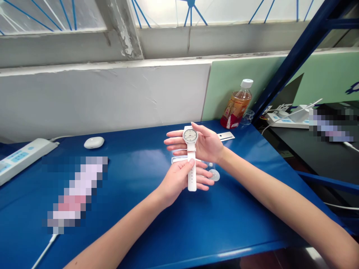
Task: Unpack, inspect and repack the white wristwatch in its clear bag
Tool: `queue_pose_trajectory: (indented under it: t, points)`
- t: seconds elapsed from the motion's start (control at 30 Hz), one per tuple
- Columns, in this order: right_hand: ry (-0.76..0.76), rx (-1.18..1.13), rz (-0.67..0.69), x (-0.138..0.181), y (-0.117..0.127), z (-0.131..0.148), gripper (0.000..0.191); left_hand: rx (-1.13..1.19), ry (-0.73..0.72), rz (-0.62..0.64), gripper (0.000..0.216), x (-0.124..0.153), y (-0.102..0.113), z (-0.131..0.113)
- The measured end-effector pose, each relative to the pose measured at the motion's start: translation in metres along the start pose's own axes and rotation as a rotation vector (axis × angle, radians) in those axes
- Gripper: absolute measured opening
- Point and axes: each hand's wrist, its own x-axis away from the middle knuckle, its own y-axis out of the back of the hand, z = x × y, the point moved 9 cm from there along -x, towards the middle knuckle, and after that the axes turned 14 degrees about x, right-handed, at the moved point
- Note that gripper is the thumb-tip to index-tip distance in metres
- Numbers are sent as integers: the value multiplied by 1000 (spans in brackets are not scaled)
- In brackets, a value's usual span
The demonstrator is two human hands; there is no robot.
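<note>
A white wristwatch [190,136] with a round pale dial is held above the blue desk, its dial facing up. My left hand [175,177] grips the lower strap [192,181], thumb on top and fingers stretched out beneath it. My right hand [210,144] supports the watch head from behind, with its thumb at the upper right edge of the case and its fingers extended to the left. Below the hands, partly hidden, lie a clear plastic item and a round translucent disc [214,175].
A drink bottle [237,106] stands by the back wall, near a white slotted card [226,136]. To the left are a white earbud case [94,142], a blurred-out phone [78,190] on a cable and a power strip [25,158]. A blue metal post [291,56] rises at right.
</note>
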Motion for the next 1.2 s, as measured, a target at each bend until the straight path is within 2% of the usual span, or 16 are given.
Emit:
queue_pose_trajectory:
  t: [0.83,1.2]
  points:
    - [-3,2,-106,0,6,3,67,59,37,77,39,1,-4,2]
    - [-4,3,-67,0,6,2,68,101,56,96,38,1,-6,4]
